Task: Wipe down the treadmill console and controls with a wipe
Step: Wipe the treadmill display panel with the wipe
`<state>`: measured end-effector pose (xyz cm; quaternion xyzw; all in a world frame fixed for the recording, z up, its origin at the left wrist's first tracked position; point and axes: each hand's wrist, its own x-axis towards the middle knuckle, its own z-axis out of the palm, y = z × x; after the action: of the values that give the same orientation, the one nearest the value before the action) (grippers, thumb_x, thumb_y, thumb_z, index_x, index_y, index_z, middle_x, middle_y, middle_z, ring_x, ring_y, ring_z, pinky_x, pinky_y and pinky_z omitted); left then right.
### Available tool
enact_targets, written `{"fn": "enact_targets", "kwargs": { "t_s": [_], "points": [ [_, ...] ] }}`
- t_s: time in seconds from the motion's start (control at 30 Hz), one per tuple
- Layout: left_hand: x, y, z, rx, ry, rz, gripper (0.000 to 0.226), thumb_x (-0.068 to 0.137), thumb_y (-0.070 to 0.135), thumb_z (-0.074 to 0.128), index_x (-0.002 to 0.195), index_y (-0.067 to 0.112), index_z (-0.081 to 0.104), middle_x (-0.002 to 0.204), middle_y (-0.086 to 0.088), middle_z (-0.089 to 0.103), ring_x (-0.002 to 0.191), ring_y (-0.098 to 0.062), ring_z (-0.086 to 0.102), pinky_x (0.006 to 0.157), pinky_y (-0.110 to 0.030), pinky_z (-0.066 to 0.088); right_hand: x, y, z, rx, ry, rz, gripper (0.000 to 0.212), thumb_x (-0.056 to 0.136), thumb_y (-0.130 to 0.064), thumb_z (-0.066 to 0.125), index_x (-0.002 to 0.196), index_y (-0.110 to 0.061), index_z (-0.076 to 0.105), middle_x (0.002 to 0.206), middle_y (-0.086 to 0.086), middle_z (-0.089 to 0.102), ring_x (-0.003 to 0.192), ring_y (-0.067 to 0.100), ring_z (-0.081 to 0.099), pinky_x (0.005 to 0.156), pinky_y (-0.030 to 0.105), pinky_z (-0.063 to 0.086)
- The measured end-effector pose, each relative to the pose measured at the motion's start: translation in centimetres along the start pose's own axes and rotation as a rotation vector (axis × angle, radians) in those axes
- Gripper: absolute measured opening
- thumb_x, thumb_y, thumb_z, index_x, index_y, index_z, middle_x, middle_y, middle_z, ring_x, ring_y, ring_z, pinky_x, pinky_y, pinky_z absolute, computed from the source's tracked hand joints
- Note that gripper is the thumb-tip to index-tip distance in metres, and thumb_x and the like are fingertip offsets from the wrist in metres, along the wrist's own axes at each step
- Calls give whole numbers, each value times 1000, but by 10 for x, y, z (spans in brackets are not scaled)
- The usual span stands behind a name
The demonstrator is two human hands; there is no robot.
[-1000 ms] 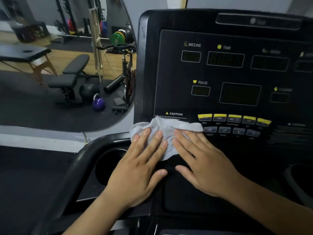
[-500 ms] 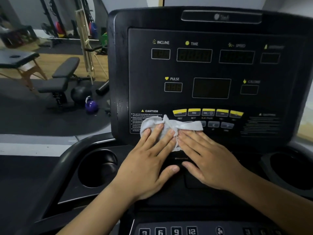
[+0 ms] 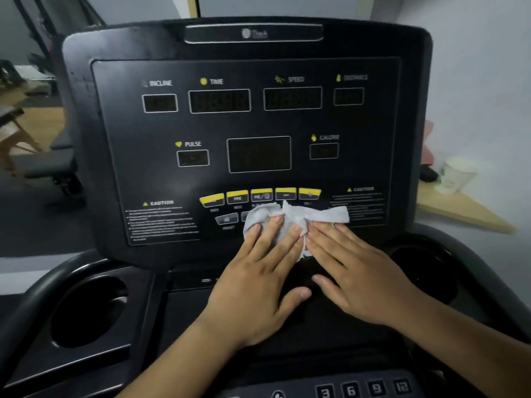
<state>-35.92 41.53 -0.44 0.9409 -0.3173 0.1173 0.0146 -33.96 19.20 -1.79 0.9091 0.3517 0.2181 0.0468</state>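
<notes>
Down front, number keys (image 3: 363, 389). Just above, left hand (image 3: 258, 282) and right hand (image 3: 359, 280) side by side, fingers (image 3: 274, 238) straight and flat, pressing crumpled white wipe (image 3: 290, 218) against console (image 3: 115, 156) (right under yellow buttons (image 3: 261, 194)). Farther up, dark displays (image 3: 219, 101).

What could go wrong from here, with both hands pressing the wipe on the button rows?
1. The left hand and right hand lie flat on the wipe, pressing it over the grey buttons just under the yellow buttons; a key could get pushed by accident, though the displays look dark.
2. The wipe is bunched and creased, so it may skip spots between keys.
3. The top of the console may get missed.
</notes>
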Motion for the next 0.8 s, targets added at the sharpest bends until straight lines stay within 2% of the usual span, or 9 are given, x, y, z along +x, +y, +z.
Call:
{"fn": "enact_targets", "kwargs": {
  "t_s": [0.27,0.4,0.53,0.8],
  "points": [
    [40,39,4,17,20,46,71,101,61,21,154,14,23,163,1,12,152,-22,-8,120,-43,2,-36,43,2,-20,57,21,58,96,-36,46,141,-1,43,152,15,32,144,25,28,117,42,24],
    [62,62,8,26,15,78,71,101,61,24,154,14,25,163,1,13,152,-23,-9,121,-44,2,-59,65,3,-40,66,57,57,95,-35,47,139,1,45,150,17,37,142,29,32,113,48,31],
    [83,73,12,62,27,106,70,101,61,24,155,16,24,164,2,12,152,-25,-9,121,-46,5,-74,86,-2,-65,69,196,58,96,-37,43,143,-1,41,151,17,36,142,30,33,111,53,32],
    [155,47,-36,121,188,60,69,99,61,22,155,21,22,164,3,12,151,-29,-8,122,-50,5,1,138,-44,-28,205,261,59,94,-35,46,142,-1,42,151,18,38,142,29,32,114,47,30]
  ]
}}
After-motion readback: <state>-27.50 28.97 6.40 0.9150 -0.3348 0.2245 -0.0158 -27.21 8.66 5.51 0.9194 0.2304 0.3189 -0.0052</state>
